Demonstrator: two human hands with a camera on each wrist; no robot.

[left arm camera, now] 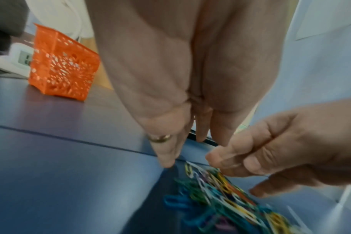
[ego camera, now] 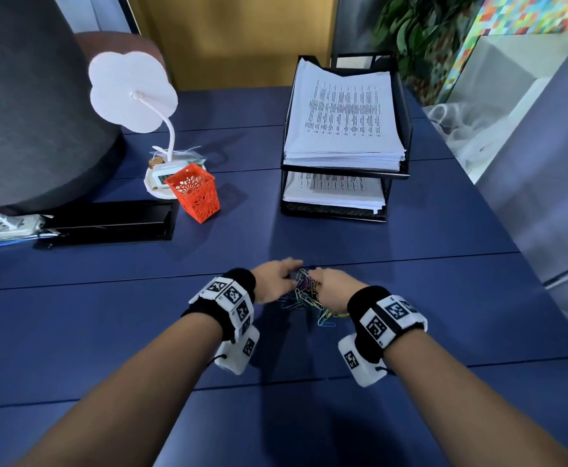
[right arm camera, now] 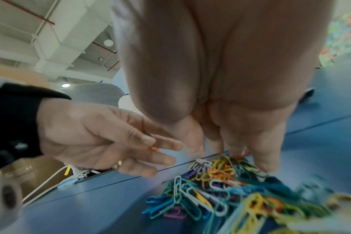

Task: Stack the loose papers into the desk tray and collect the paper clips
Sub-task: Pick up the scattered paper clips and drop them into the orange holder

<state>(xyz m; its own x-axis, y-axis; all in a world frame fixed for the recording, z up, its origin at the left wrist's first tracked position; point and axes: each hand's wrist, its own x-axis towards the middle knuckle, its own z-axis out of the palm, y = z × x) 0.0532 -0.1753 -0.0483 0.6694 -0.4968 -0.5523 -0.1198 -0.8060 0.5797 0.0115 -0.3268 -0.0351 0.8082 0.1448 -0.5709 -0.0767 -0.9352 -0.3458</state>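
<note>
Both hands sit at the near middle of the bench (ego camera: 410,264), one on each side of a heap of coloured paper clips (ego camera: 306,293). Left hand (ego camera: 274,279) lies with fingers stretched out straight and close together, tips down at the bench surface at the left edge of the heap, holding nothing. Right hand (ego camera: 331,284) has its fingers bent over the far right side of the heap, tips down among the clips; whether it actually pinches any is hidden from view.

Papers look finished: the black desk tray (ego camera: 405,129) at the far right of the bench carries a thick stack of papers (ego camera: 343,119) on its upper shelf and a thinner one below, and no loose sheet shows on the bench. Clips are gathered into one pile but still lie on the bench, so lifting them away is what remains. An orange basket (ego camera: 195,193) stands near the left, well apart from the pile, and would likely suit them
</note>
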